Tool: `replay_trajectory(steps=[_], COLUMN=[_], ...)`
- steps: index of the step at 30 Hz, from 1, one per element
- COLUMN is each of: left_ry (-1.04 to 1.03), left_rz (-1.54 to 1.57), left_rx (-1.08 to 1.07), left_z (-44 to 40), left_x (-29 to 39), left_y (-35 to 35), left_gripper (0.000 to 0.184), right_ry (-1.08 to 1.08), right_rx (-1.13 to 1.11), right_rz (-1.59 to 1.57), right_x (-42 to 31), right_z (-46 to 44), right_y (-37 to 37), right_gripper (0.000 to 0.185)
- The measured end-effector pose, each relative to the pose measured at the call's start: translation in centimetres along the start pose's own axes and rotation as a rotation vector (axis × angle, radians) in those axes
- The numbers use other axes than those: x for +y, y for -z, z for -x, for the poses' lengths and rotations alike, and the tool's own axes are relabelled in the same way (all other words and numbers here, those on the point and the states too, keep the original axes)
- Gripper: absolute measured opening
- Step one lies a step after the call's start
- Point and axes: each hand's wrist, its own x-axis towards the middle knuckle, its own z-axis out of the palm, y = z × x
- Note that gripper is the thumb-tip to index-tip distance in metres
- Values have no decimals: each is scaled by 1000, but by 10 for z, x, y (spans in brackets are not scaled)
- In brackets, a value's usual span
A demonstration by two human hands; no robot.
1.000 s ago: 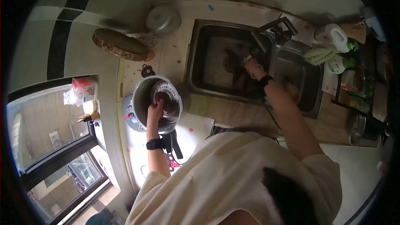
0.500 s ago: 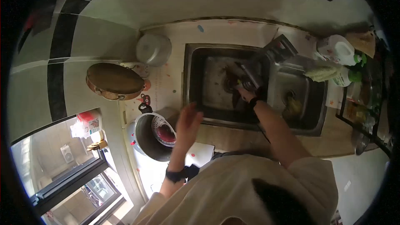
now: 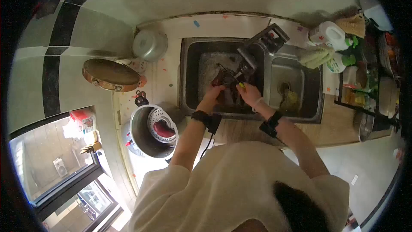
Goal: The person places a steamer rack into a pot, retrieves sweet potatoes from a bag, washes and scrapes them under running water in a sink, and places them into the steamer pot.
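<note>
Both my hands are over the large sink basin [image 3: 187,77]. My left hand [image 3: 211,95] is closed on a dark reddish sweet potato [image 3: 219,78], which is partly hidden in shadow. Just to its right, my right hand [image 3: 250,95] grips a small tool with a yellow-green handle [image 3: 241,85]; its thin end points up and left toward the sweet potato, and its kind is unclear. The black faucet [image 3: 248,58] reaches over the basin just beyond my hands. On my left, another red sweet potato [image 3: 163,129] lies on a perforated steamer tray inside a metal pot [image 3: 138,122].
A smaller basin [image 3: 283,71] to the right holds something yellowish. Detergent bottles [image 3: 328,34] and a green cloth [image 3: 316,56] stand beyond it, near a rack [image 3: 360,88]. A copper-coloured pan [image 3: 111,74] and a translucent bowl [image 3: 150,45] sit at the left.
My left hand has moved from above the counter by the pot into the basin and onto the sweet potato. My right hand has shifted slightly, and its yellow-green tool now shows clearly.
</note>
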Motion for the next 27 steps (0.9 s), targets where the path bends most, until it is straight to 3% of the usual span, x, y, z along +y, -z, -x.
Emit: replay_trajectory(steps=[2,5,8,11,14,17,20,21,23,26,27], left_ry=[-127,-224,-530,-613,-752,-687,-686,-551,-269,-112,-174], left_rz=[-334,-458,-535,-525,-563,-521,-315,-125,240,533,555], left_rx=[212,70,100,84,204,197,181,163,120,-99,-145], left_z=[3,49,12,5,41,93,59,56,53,59,54], left_x=[-5,15,-15,-21,-2,37,26,24,21,19,13], left_y=[4,-3,9,14,10,4,23,24,21,19,19], left_gripper=[47,52,38,39,39,37,33,33,32,41,36], right_ry=[139,472,414,481,251,37,19,12,65,235,309], right_rx=[67,235,198,214,44,54,80,96,151,263,303], right_rz=[325,414,536,498,499,397,373,331,301,247,228], right_x=[-33,-46,-46,-41,-43,10,-18,-35,-54,-57,-56], right_z=[9,8,1,1,10,5,15,19,27,40,43], right_y=[21,24,18,22,44,37,40,42,44,39,37], right_gripper=[32,27,23,21,22,25,31,32,31,27,26])
